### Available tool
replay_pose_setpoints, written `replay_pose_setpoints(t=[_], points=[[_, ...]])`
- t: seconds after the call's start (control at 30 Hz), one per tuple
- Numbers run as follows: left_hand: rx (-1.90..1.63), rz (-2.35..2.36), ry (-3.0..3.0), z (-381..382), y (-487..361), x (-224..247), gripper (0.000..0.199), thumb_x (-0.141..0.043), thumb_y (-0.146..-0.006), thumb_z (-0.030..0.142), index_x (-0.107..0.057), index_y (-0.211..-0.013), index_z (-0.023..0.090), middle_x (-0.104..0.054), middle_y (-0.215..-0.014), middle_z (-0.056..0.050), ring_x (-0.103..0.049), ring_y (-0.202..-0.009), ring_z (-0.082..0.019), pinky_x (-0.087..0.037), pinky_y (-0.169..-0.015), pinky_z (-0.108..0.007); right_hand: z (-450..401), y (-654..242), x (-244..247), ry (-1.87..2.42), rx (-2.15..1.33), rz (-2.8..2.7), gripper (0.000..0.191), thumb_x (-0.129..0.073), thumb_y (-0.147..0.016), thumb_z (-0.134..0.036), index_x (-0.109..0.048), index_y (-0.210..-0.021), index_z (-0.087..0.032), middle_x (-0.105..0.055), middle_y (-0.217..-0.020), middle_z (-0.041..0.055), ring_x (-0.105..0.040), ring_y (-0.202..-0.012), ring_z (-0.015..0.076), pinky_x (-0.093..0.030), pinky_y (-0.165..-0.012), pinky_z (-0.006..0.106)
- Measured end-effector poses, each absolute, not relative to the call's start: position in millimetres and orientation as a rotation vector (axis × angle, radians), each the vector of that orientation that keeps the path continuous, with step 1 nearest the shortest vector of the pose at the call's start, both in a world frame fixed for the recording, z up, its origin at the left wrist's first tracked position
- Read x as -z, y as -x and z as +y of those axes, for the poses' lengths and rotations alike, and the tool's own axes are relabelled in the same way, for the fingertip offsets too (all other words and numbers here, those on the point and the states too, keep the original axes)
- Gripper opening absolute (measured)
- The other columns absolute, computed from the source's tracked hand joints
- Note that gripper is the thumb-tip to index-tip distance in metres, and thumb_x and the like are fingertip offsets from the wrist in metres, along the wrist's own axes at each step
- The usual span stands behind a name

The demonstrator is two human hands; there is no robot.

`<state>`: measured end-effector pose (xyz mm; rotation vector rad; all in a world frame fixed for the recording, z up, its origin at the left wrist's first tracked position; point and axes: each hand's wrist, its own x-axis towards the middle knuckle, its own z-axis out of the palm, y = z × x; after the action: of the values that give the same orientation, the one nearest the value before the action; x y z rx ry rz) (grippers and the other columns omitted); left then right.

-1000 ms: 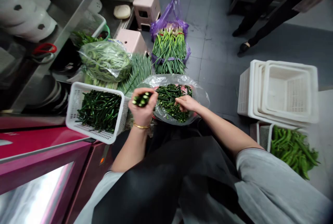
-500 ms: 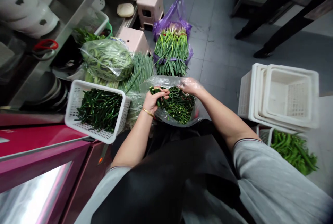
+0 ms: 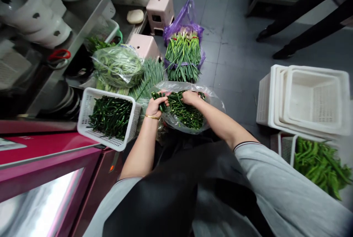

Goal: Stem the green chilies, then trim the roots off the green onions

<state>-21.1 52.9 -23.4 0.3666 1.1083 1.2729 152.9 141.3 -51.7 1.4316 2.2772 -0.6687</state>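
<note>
Two bare hands at work over a clear plastic bag (image 3: pixel 216 106), seen from my remote seat through the head view. Left hand (image 3: pixel 154 105) clamped round a bunch of dark green stems (image 3: pixel 163 108) at the bag's left rim, gold bracelet (image 3: pixel 152 117) on that wrist. Right hand (image 3: pixel 189 97) is down among the loose stems (image 3: pixel 190 116) inside the bag, fingers curled — I cannot tell whether they grip anything. I log a white basket (image 3: pixel 129 128) left of the bag, holding long dark green vegetables (image 3: pixel 111 117). Beyond the bag: banded green onions (image 3: pixel 183 51) in purple plastic (image 3: pixel 187 13). To the right, I note nested white crates (image 3: pixel 311 97), with lighter green peppers (image 3: pixel 320 165) nearer the wearer. Another person's dark-clad legs (image 3: pixel 309 31) stand at upper right — well apart from both hands.
</note>
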Motion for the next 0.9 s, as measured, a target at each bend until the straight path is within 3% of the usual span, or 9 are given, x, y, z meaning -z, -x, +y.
replay_pose_setpoints(t=[0.17, 0.23, 0.37, 0.47, 0.57, 0.63, 0.8, 0.9], points=[[-1.188, 1.031, -0.377, 51, 24, 26, 0.034, -0.075, -0.053, 0.011, -0.063, -0.085, 0.009, -0.053, -0.055, 0.004, -0.049, -0.048, -0.007, -0.043, -0.048, -0.021, 137, -185, 37, -1.349, 0.712, 2.221, 0.025, -0.063, -0.082, -0.022, -0.074, -0.102, -0.013, -0.075, -0.095, 0.0145, -0.069, -0.090, 0.0253, -0.051, -0.079, 0.029], [-1.179, 0.992, -0.342, 52, 20, 30, 0.031, -0.073, -0.055, 0.010, -0.062, -0.084, 0.010, -0.052, -0.054, 0.005, -0.048, -0.047, -0.006, -0.042, -0.048, -0.021, 135, -191, 34, -1.415, 0.720, 2.248, 0.028, -0.062, -0.085, -0.030, -0.073, -0.106, -0.015, -0.074, -0.099, 0.0136, -0.069, -0.092, 0.0255, -0.051, -0.081, 0.030], [-1.179, 0.994, -0.275, 52, 16, 34, 0.030, -0.070, -0.055, 0.007, -0.059, -0.083, 0.012, -0.062, -0.064, 0.001, -0.050, -0.049, -0.006, -0.043, -0.051, -0.020, 142, -164, 46, -1.775, 0.634, 2.239, 0.049, -0.047, -0.094, -0.047, -0.069, -0.117, -0.009, -0.067, -0.121, 0.0213, -0.064, -0.111, 0.0295, -0.050, -0.090, 0.035], [-1.169, 1.056, -0.307, 51, 17, 32, 0.033, -0.071, -0.054, 0.009, -0.059, -0.084, 0.013, -0.065, -0.065, 0.000, -0.053, -0.050, -0.007, -0.045, -0.052, -0.022, 152, -141, 58, -1.811, 0.686, 2.132, 0.046, -0.059, -0.088, -0.041, -0.068, -0.119, -0.007, -0.066, -0.121, 0.0235, -0.062, -0.115, 0.0311, -0.050, -0.091, 0.036], [-1.173, 1.108, -0.336, 51, 12, 34, 0.036, -0.074, -0.052, 0.011, -0.059, -0.085, 0.014, -0.065, -0.064, 0.001, -0.054, -0.050, -0.008, -0.046, -0.053, -0.023, 151, -143, 58, -1.781, 0.763, 2.171, 0.033, -0.063, -0.085, -0.034, -0.072, -0.105, -0.010, -0.070, -0.114, 0.0203, -0.065, -0.110, 0.0302, -0.052, -0.088, 0.035], [-1.189, 1.149, -0.342, 52, 5, 39, 0.038, -0.077, -0.050, 0.012, -0.058, -0.082, 0.014, -0.067, -0.067, 0.000, -0.054, -0.050, -0.008, -0.045, -0.053, -0.023, 140, -154, 52, -1.781, 0.966, 2.251, 0.023, -0.062, -0.086, -0.033, -0.070, -0.093, -0.013, -0.073, -0.102, 0.0159, -0.069, -0.098, 0.0265, -0.055, -0.082, 0.033], [-1.153, 1.177, -0.508, 58, -17, 49, 0.037, -0.084, -0.044, 0.015, -0.058, -0.070, 0.014, -0.062, -0.060, 0.003, -0.053, -0.054, -0.009, -0.043, -0.056, -0.024, 101, -173, 31, -1.737, 2.147, 2.017, 0.015, -0.061, -0.088, -0.032, -0.055, -0.088, -0.017, -0.068, -0.071, 0.0026, -0.063, -0.053, 0.0131, -0.054, -0.052, 0.026], [-1.064, 1.134, -0.663, 60, -17, 43, 0.034, -0.086, -0.045, 0.016, -0.061, -0.069, 0.013, -0.062, -0.061, 0.002, -0.056, -0.059, -0.011, -0.044, -0.062, -0.026, 97, -173, 21, -1.613, 2.243, 2.018, 0.021, -0.054, -0.092, -0.038, -0.053, -0.088, -0.018, -0.065, -0.065, 0.0014, -0.060, -0.050, 0.0127, -0.051, -0.049, 0.024]])
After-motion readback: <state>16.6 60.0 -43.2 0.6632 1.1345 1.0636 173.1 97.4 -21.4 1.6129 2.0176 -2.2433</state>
